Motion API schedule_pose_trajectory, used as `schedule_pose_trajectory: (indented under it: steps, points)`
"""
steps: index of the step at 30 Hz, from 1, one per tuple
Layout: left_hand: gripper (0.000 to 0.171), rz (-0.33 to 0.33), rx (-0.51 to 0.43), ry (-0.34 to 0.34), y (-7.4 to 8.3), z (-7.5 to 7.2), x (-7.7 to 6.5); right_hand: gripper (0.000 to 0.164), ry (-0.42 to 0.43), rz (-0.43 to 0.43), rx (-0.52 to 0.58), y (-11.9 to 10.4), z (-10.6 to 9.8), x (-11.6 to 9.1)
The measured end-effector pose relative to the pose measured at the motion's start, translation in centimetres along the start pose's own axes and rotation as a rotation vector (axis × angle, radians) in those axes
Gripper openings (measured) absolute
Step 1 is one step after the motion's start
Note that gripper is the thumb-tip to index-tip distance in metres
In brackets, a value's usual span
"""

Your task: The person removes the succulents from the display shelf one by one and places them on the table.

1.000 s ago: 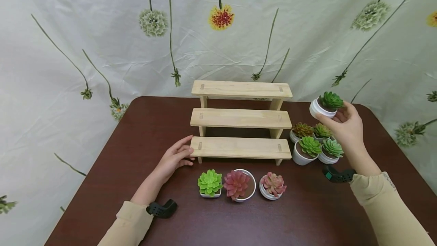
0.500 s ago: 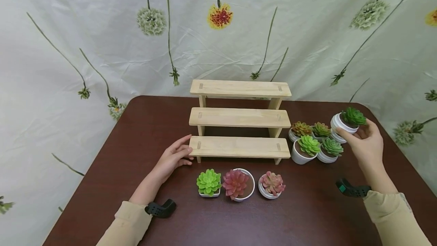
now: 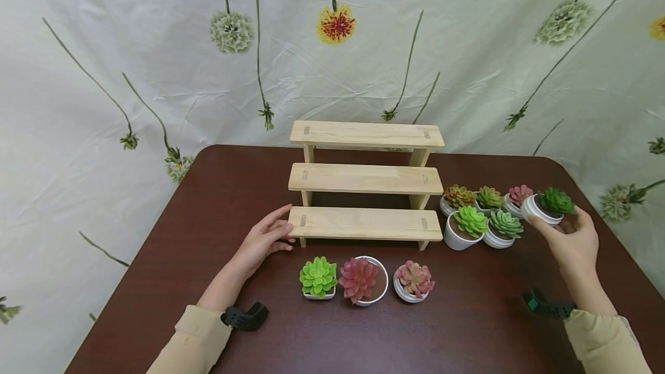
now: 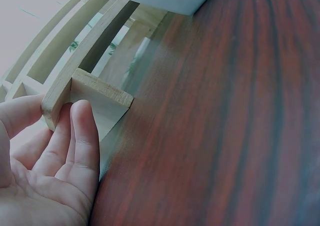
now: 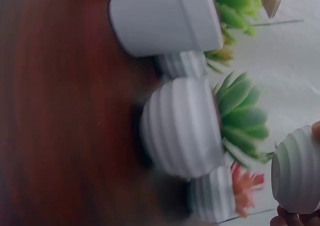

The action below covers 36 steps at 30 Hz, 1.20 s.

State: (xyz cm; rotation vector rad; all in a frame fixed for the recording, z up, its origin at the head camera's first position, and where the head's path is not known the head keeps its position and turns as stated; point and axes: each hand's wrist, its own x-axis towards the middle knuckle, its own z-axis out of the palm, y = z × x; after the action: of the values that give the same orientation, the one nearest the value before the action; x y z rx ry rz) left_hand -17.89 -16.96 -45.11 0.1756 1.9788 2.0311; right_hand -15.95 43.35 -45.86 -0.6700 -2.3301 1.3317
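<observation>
My left hand (image 3: pixel 266 236) pinches the left end of the lowest step of a pale three-tier wooden stand (image 3: pixel 365 223). In the left wrist view the thumb lies on one face of that board (image 4: pixel 60 98) and fingers reach round the other. At the right of the table, my right hand (image 3: pixel 574 241) grips a potted succulent (image 3: pixel 540 211) by its ribbed white pot, dark green leaves on top. The pot hangs tilted, its base showing off the table in the right wrist view. Just left of it sits a pink succulent (image 3: pixel 520 194).
Beside the stand several potted succulents cluster, among them a bright green one (image 3: pixel 459 238) and a pale green one (image 3: pixel 503 229). Before the stand is a row: a lime green succulent (image 3: pixel 318 277), a dark red one (image 3: pixel 361 280) and a pink one (image 3: pixel 414 280). A flowered cloth (image 3: pixel 182 27) hangs behind.
My right hand has carried the dark green succulent rightward and down, past the cluster, bringing the pink succulent behind it into sight. The left hand stays on the stand.
</observation>
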Motion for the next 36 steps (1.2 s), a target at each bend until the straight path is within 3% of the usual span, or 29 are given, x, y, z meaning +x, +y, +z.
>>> schedule_pose_trajectory:
  steps: [8, 13, 36]
  points:
    - [0.057, 0.006, -0.007, -0.002, 0.0, 0.0, -0.1, 0.085, -0.002, 0.093, -0.053, -3.2, -0.3, -3.5]
    - [0.058, 0.006, 0.0, -0.002, 0.0, 0.0, -0.1, 0.083, -0.012, 0.102, -0.101, -4.9, -0.2, -5.6]
    - [0.058, -0.001, -0.002, 0.024, 0.0, 0.2, -0.1, 0.089, -0.119, 0.145, -0.141, -2.9, 0.3, -5.8]
